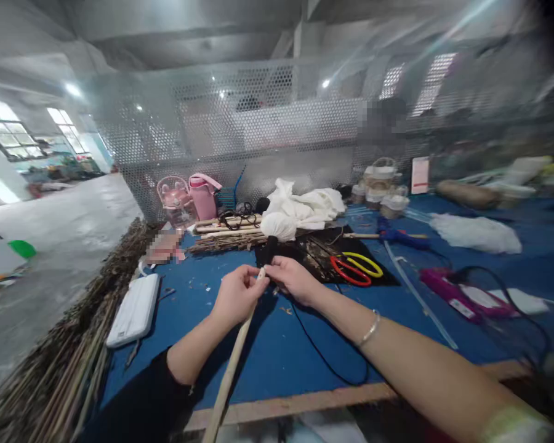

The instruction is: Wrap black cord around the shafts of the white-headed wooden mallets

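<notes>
My left hand (240, 292) is closed around the upper end of a long pale wooden stick (233, 366), which slants down past the table's front edge. Beside it, my right hand (295, 280) pinches at the stick's tip, fingers bent inward; whether anything small is between them is hidden. A thin black cord (307, 335) comes out below my right hand and curves across the blue table. Just beyond my fingers stands a dark upright piece (271, 247) in front of a white cloth-like bundle (279, 226). Scissors with red and yellow handles (351, 271) lie to the right on a black sheet (388, 277).
Dried stalks (69, 351) are heaped along the left side. A white power bank-like box (133, 311), a pink bag (204, 197), a blue glue gun-like tool (401, 237) and a magenta device (452, 295) are on the table. A perforated metal screen (189, 135) rises behind.
</notes>
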The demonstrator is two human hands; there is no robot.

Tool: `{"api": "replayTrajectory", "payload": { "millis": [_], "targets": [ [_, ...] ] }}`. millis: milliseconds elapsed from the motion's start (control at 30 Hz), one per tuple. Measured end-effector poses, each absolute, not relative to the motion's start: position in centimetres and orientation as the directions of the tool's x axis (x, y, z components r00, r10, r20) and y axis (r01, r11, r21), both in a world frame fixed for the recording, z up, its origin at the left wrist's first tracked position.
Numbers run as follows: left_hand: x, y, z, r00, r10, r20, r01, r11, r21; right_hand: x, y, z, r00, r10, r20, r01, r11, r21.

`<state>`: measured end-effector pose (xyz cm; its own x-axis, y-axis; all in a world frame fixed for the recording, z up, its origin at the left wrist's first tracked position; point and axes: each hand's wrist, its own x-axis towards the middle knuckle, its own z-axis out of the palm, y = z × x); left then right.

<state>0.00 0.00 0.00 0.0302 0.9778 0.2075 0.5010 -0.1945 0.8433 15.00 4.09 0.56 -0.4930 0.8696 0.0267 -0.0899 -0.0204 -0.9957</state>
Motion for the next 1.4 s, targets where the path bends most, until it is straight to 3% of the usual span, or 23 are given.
{"api": "replayTrajectory", "payload": {
  "millis": [833,1133,1400],
  "targets": [
    [0.2,-0.1,0.1,0.078,0.994,0.082,0.383,-0.106,0.917,15.2,3.9,0.1,-0.496,0.868,-0.03,-0.132,-0.11,-0.985],
    [0.9,-0.6,0.8,0.054,0.998,0.018,0.208,-0.029,0.978,15.5,4.3,0.7,-0.496,0.867,0.04,-0.14,-0.034,-0.99],
    [1.2,-0.3,1.7,0.208,0.966,-0.155,-0.036,0.166,0.986,15.8,4.5,0.4,-0.546,0.834,-0.08,-0.149,-0.191,-0.97]
  ]
}}
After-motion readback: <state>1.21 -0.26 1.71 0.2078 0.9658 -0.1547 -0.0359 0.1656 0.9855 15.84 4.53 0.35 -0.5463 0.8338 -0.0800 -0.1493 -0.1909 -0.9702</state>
